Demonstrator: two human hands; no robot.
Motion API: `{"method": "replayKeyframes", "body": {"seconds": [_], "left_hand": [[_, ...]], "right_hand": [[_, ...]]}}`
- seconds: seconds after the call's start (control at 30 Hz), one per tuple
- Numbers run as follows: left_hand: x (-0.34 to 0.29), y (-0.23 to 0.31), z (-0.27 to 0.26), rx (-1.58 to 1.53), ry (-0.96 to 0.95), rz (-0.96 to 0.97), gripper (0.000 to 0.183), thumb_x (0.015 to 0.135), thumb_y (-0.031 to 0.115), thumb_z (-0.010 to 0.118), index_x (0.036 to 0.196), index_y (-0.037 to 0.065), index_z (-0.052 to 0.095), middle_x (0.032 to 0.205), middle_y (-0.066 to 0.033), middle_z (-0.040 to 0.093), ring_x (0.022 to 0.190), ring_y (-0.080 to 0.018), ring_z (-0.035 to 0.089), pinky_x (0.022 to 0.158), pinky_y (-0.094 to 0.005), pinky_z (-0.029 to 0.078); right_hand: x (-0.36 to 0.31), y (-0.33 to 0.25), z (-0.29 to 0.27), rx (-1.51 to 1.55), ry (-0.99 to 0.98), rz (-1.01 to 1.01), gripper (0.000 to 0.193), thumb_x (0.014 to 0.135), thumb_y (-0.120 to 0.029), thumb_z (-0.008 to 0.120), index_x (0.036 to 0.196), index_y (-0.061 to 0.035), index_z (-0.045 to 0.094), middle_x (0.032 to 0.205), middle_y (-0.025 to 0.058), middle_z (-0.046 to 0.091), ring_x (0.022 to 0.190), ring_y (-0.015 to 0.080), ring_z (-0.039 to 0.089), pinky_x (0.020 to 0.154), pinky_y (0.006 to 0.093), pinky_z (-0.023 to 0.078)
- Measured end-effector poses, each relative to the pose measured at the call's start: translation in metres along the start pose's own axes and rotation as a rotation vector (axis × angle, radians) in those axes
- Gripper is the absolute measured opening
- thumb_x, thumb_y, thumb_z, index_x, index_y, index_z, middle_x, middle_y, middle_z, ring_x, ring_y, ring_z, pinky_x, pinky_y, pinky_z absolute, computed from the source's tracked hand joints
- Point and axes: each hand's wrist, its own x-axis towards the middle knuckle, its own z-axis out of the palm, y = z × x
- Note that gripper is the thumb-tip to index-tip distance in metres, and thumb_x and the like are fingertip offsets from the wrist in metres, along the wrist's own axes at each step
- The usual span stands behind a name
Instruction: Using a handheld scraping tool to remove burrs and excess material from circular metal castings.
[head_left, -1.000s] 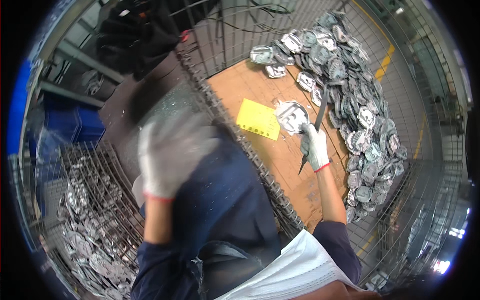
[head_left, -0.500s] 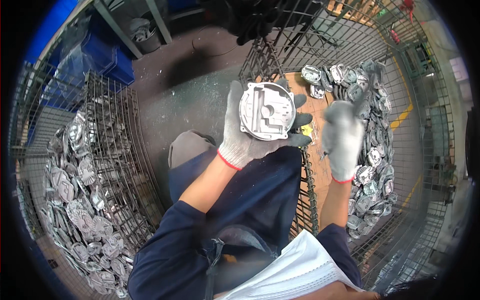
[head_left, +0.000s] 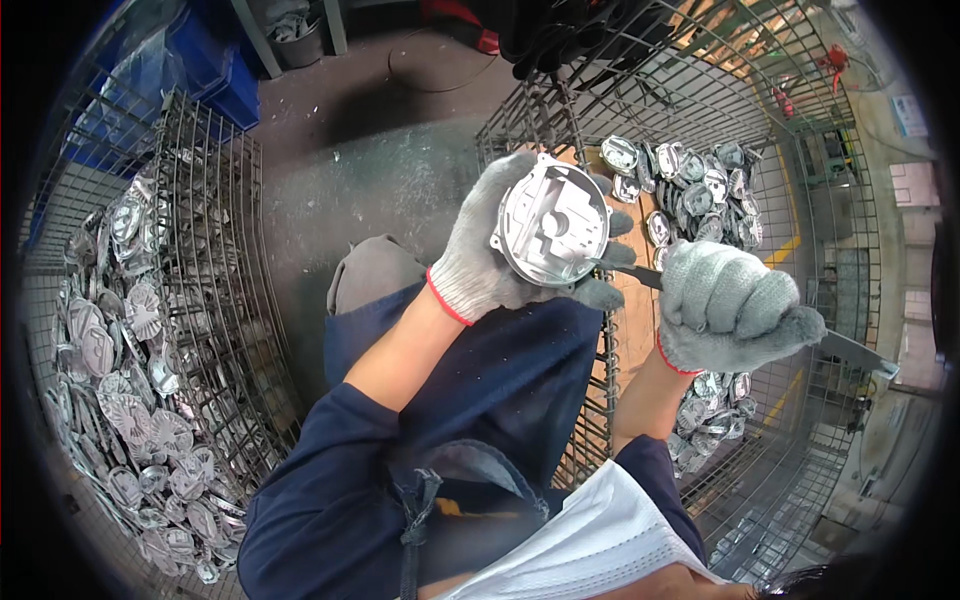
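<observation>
A round silvery metal casting (head_left: 572,222) with a central hole and small lugs on its rim rests in my gloved left hand (head_left: 478,245), its recessed face turned up. My fingers wrap around it from beneath. In a fist, my gloved right hand (head_left: 735,305) grips a long flat file (head_left: 858,352), which sticks out on both sides. The narrow end of the file reaches the casting's lower right rim; whether it touches is hard to tell. The middle of the file is hidden by my fingers.
To the right, a wire cage (head_left: 690,100) holds many similar castings (head_left: 700,200) on a brown board (head_left: 632,345). On the left, another wire cage (head_left: 215,180) contains a heap of castings (head_left: 150,420). Blue bins (head_left: 215,65) and a bucket (head_left: 295,40) stand at the far left.
My right hand has come up from the right cage, and the file now shows clearly in it, pointing at the casting. The left hand has tilted and shifted the casting slightly right.
</observation>
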Motion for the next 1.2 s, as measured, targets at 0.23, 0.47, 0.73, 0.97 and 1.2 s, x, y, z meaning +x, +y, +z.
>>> {"method": "replayKeyframes", "body": {"seconds": [0.23, 0.47, 0.73, 0.97, 1.2], "left_hand": [[0.003, 0.0, -0.004, 0.019, 0.057, -0.007, 0.068, 0.106, 0.057, 0.05, 0.144, 0.002, 0.061, 0.137, -0.0309, 0.067, 0.122, -0.0517, 0.07, 0.094, -0.0817, 0.055], [0.007, -0.016, -0.009, 0.319, 0.235, 0.093, 0.058, 0.104, 0.051, 0.058, 0.129, -0.001, 0.067, 0.125, -0.0274, 0.072, 0.115, -0.046, 0.074, 0.091, -0.066, 0.065], [0.009, -0.018, -0.016, 0.362, 0.104, 0.217, 0.102, 0.097, 0.087, 0.05, 0.164, 0.01, 0.045, 0.152, -0.0193, 0.062, 0.131, -0.0375, 0.068, 0.107, -0.0656, 0.057], [0.005, -0.013, -0.024, 0.245, 0.067, 0.363, 0.078, 0.099, 0.054, 0.064, 0.157, 0.004, 0.053, 0.136, -0.0245, 0.071, 0.12, -0.0391, 0.073, 0.107, -0.0516, 0.06], [0.004, 0.001, -0.023, 0.133, 0.053, 0.247, 0.069, 0.098, 0.049, 0.063, 0.146, 0.0, 0.061, 0.127, -0.0267, 0.074, 0.108, -0.0399, 0.077, 0.099, -0.0511, 0.064]], "right_hand": [[-0.008, 0.001, -0.008, -0.075, -0.147, 0.064, 0.067, 0.113, -0.064, 0.044, 0.064, -0.0187, 0.041, 0.051, -0.0041, 0.041, 0.039, 0.0146, 0.044, 0.038, 0.0316, 0.039], [-0.028, 0.018, -0.013, 0.044, -0.01, 0.089, 0.055, 0.111, -0.049, 0.055, 0.068, -0.0141, 0.052, 0.059, 0.0013, 0.053, 0.045, 0.021, 0.048, 0.046, 0.04, 0.043], [-0.008, 0.014, 0.007, 0.073, 0.487, 0.057, 0.064, 0.119, -0.054, 0.037, 0.065, -0.0199, 0.033, 0.049, -0.0036, 0.029, 0.037, 0.011, 0.022, 0.031, 0.0272, 0.03], [-0.012, 0.049, 0.047, 0.07, 0.682, 0.045, 0.062, 0.119, -0.054, 0.035, 0.067, -0.0197, 0.034, 0.05, -0.0019, 0.03, 0.037, 0.0125, 0.026, 0.032, 0.0286, 0.03], [-0.006, 0.06, 0.057, 0.227, 0.547, -0.094, 0.063, 0.119, -0.057, 0.03, 0.072, -0.0167, 0.041, 0.056, 0.0008, 0.035, 0.042, 0.0174, 0.036, 0.038, 0.0328, 0.037]]}}
